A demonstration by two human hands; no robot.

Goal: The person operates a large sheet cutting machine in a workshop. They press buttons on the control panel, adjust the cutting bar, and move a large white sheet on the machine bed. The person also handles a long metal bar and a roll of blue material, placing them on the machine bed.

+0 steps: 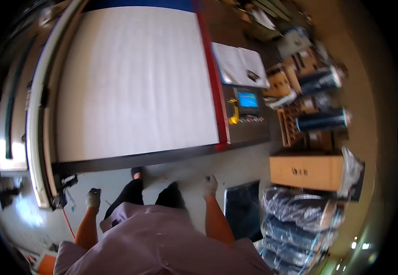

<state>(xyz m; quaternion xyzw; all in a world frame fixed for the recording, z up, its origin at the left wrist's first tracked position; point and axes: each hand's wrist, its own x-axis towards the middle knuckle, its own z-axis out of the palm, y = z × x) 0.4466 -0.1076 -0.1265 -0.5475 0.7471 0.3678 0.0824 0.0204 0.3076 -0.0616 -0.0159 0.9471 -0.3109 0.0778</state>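
My left hand (93, 199), in a pale glove, hangs at my side below the near left corner of a large table. Its fingers look curled, and a small dark thing or patch shows at their tips, too blurred to name. My right hand (211, 187), also gloved, hangs over the floor on the other side, apart from the table. Motion smears its fingers. In front of me a wide white sheet (139, 87) lies flat on the table, whose dark front edge (148, 159) faces me. A red strip (214, 82) runs along the sheet's right side.
A long pale rail (37, 123) borders the table's left. On the right are an open booklet (238, 64), a control panel with a blue screen (247, 99) and a yellow piece (234, 111). Beyond stand a cardboard box (304, 172), plastic-wrapped rolls (295, 208) and a dark flat panel (242, 208).
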